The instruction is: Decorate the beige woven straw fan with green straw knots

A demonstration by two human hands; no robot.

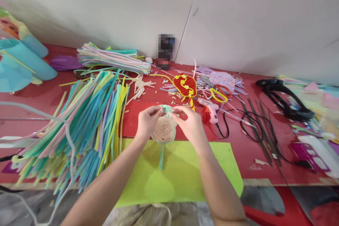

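Observation:
My left hand (148, 121) and my right hand (189, 124) meet over the middle of the table, thumbs and fingertips pinched on a small mint-green pipe cleaner piece (167, 111). Its exact shape is partly covered by my fingers. Right below lies a fan-shaped pipe cleaner piece (163, 129) in pale peach with a mint edge, its green handle (161, 156) pointing towards me. Whether the small piece touches the fan's top, I cannot tell. Under the fan are a red board (131, 122) and a yellow-green sheet (185, 173).
Bundled pipe cleaners (90, 113) cover the left side, another bundle (113, 58) behind. A red and yellow fan (184, 86), scissors (218, 93) and a pink glue gun (210, 109) with a black cord lie beyond my hands. A black headband-like object (286, 100) rests right.

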